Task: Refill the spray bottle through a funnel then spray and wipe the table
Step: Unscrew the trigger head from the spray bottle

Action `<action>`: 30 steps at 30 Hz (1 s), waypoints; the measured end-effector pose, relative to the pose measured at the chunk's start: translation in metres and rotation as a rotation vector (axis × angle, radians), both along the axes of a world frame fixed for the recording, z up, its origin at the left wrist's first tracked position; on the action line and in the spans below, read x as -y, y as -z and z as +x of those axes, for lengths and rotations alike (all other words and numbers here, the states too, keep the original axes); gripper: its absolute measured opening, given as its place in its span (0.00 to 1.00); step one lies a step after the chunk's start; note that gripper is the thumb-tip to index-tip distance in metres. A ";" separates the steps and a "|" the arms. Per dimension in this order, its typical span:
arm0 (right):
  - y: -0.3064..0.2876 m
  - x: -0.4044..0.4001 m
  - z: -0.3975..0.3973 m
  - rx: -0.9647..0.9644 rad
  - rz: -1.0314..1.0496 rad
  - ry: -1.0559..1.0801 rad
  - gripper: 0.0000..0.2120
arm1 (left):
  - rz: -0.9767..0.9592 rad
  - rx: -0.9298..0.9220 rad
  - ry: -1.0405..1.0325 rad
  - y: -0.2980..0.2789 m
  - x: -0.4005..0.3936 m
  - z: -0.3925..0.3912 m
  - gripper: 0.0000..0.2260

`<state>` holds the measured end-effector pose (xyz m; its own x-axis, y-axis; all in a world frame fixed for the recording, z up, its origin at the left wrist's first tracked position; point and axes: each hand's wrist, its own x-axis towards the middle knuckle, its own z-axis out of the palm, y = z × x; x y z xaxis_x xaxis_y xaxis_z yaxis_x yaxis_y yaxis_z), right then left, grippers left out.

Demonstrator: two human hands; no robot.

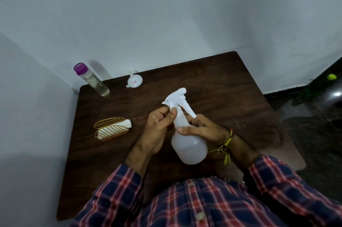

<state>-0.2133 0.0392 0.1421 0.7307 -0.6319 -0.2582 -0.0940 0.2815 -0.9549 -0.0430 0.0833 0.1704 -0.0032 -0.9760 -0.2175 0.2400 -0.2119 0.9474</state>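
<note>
The spray bottle (187, 140) is held tilted above the table (231, 86), near its middle; the right hand (203, 128) is wrapped round the bottle's neck, while the left hand (159, 125) pinches the collar beneath the white trigger head (177, 99). The step is judged to be unscrewing the head; the body should be kept steady and upright while the collar alone is turned. The funnel (134, 80) bears a small sticker, not legible; no writing can be read on the purple-capped bottle (91, 79).

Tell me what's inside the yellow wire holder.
White folded napkins sit inside the yellow wire holder, one end poking out. How many, the wire sides hide.
</note>
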 end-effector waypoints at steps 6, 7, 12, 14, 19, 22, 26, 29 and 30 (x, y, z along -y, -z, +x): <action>0.007 -0.004 0.003 -0.061 -0.079 0.133 0.23 | -0.060 0.173 -0.101 -0.007 0.005 -0.013 0.08; 0.009 -0.005 0.003 -0.074 -0.112 0.155 0.21 | -0.061 0.211 -0.118 -0.006 0.005 -0.015 0.10; 0.010 -0.009 0.002 -0.055 -0.213 0.194 0.17 | -0.064 0.396 -0.336 -0.005 0.001 -0.033 0.11; 0.006 -0.006 -0.002 -0.007 -0.119 0.148 0.14 | 0.001 0.226 -0.285 -0.007 0.000 -0.030 0.09; 0.002 -0.002 -0.008 0.052 -0.087 0.133 0.09 | 0.047 -0.039 -0.103 -0.005 -0.002 -0.015 0.14; 0.006 -0.004 -0.004 0.042 -0.135 0.186 0.11 | 0.011 0.052 -0.222 -0.002 0.002 -0.016 0.14; 0.003 -0.004 -0.007 0.025 -0.170 0.208 0.18 | 0.014 0.021 -0.113 -0.003 0.004 -0.013 0.16; 0.003 -0.005 -0.009 0.026 -0.176 0.215 0.17 | 0.013 0.039 -0.094 -0.001 0.003 -0.012 0.18; 0.003 -0.007 -0.009 0.033 -0.169 0.212 0.16 | 0.006 0.067 -0.127 -0.001 0.002 -0.014 0.17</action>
